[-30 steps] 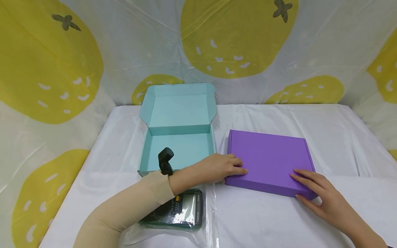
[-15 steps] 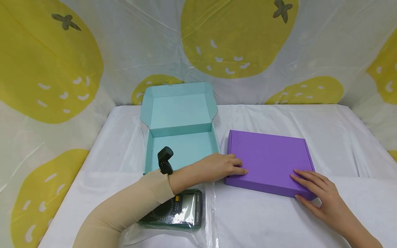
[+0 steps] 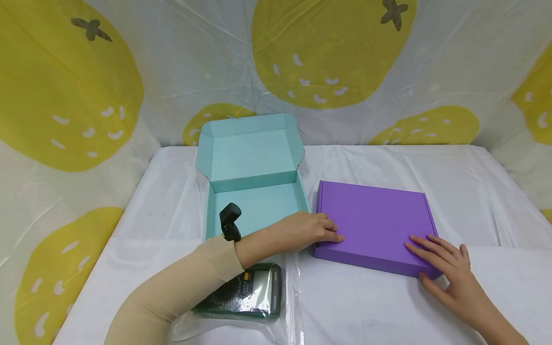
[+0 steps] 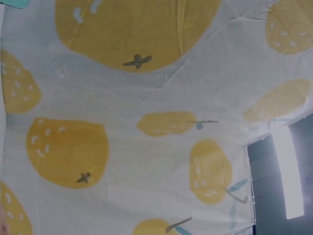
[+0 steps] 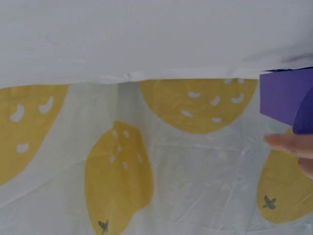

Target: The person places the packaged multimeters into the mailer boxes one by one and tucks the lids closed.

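Observation:
A closed purple cardboard box (image 3: 375, 215) lies flat on the right half of the table. My left hand (image 3: 304, 232) reaches across and grips its left edge, fingertips bent onto the lid; the thumb is hidden. At the front right corner, my right hand (image 3: 448, 273) rests straight fingers on the lid, with the thumb by the front side. To the left stands a teal cardboard box (image 3: 254, 151), lid raised, its front part hidden behind my left forearm. The right wrist view catches a corner of the purple box (image 5: 281, 95) beside right-hand fingers (image 5: 288, 144).
A multimeter (image 3: 265, 292) in a clear zip bag (image 3: 293, 306) lies in front of the teal box, partly under my left sleeve (image 3: 181, 287). A white cloth (image 3: 366, 306) covers the table. Lemon-print fabric (image 3: 207, 62) hangs behind and at the sides.
The teal box has slid slightly right, towards the purple box, and turned a little. My right thumb has shifted right along the front edge, and the little finger is lifted. The left hand barely moves.

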The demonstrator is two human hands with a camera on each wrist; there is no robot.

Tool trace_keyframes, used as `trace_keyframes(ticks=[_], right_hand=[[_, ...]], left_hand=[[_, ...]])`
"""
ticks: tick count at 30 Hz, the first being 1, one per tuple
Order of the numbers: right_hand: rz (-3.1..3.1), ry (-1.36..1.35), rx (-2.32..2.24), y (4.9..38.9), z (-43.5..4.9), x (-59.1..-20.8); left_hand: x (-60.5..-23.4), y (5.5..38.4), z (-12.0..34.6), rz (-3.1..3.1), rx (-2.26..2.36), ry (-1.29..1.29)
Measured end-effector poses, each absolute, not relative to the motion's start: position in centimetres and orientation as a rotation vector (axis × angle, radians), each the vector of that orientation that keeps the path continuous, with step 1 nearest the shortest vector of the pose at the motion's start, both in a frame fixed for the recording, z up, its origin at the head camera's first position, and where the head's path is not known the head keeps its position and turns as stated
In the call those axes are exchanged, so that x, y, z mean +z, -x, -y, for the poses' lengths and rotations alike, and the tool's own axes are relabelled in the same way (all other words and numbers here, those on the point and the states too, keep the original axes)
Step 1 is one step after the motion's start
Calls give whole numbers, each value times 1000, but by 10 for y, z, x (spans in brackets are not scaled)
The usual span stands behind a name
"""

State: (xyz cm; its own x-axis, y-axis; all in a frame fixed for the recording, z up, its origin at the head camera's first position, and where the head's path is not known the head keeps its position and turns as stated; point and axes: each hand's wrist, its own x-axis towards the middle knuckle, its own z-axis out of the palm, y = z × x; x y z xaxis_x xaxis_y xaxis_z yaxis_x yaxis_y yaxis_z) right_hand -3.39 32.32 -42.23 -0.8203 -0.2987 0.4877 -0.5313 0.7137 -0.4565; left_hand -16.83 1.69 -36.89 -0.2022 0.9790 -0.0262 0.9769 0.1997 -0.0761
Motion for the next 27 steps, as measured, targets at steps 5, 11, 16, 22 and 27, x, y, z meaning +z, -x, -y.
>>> trace_keyframes(ticks=[5, 11, 16, 22, 27], right_hand=[[2562, -500, 864, 30, -316, -425], [2526, -493, 807, 31, -315, -427], [2526, -496, 796, 32, -316, -426], [2545, -471, 790, 32, -315, -425], [2532, -469, 777, 32, -315, -426]], left_hand=[[-369, 168, -18, 2400, 102, 1950], [-371, 167, -17, 2410, 67, 1935], [-371, 167, -16, 2428, 39, 1924], [-371, 166, -17, 2435, 32, 1908], [-372, 165, -17, 2426, 68, 1891]])
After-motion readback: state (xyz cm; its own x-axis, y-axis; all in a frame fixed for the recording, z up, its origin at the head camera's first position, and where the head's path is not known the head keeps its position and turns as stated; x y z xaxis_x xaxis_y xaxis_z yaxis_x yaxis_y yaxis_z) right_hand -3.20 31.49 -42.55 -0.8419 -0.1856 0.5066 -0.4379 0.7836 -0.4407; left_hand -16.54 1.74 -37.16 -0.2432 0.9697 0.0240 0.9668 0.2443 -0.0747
